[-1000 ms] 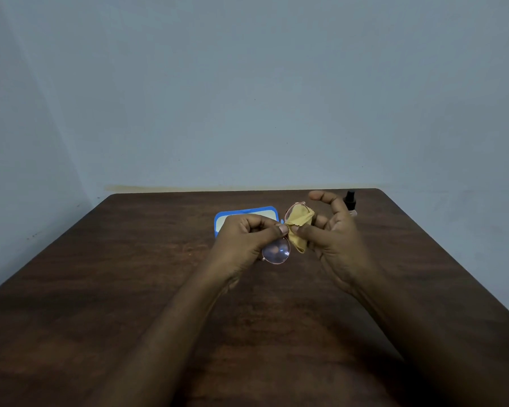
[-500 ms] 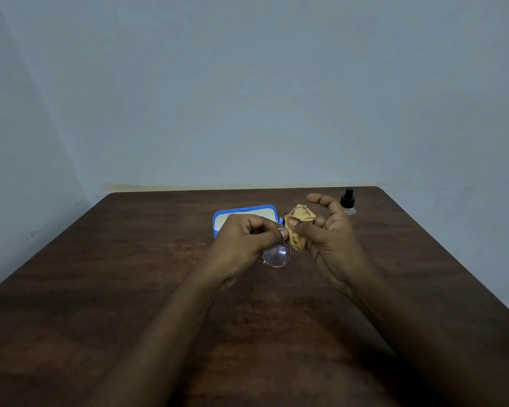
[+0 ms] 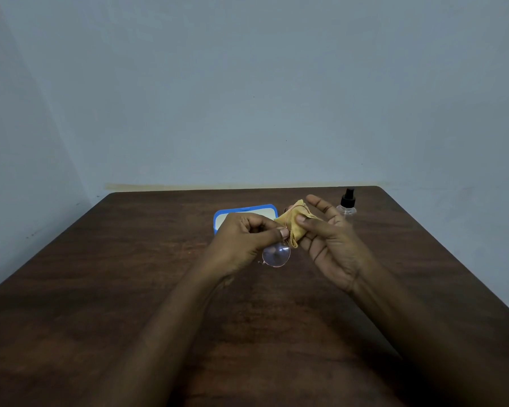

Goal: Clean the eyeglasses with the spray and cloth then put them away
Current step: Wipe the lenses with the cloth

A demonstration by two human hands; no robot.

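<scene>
Dark brown wood desk [image 3: 100, 289] is filling the foreground, and both hands are hovering over its middle. The left hand [image 3: 241, 245] is curling in, thumb and fingers pinching the eyeglasses [image 3: 276, 254] near the bridge. One bare lens is hanging just below that thumb, nearest to me and facing roughly my way.

From there the frame's long axis is running up, away and to the right, into the right hand [image 3: 329, 245]. That hand is pinching the yellow cloth [image 3: 296, 227] over the far lens with its thumb (index finger sticking out loose). So the cloth is sitting just right of the bare lens, and I'm guessing that one's getting wiped next.

Behind the hands the blue case [image 3: 247, 207] is lying with its pale inside showing. The spray bottle [image 3: 347, 202] is standing further right.
</scene>
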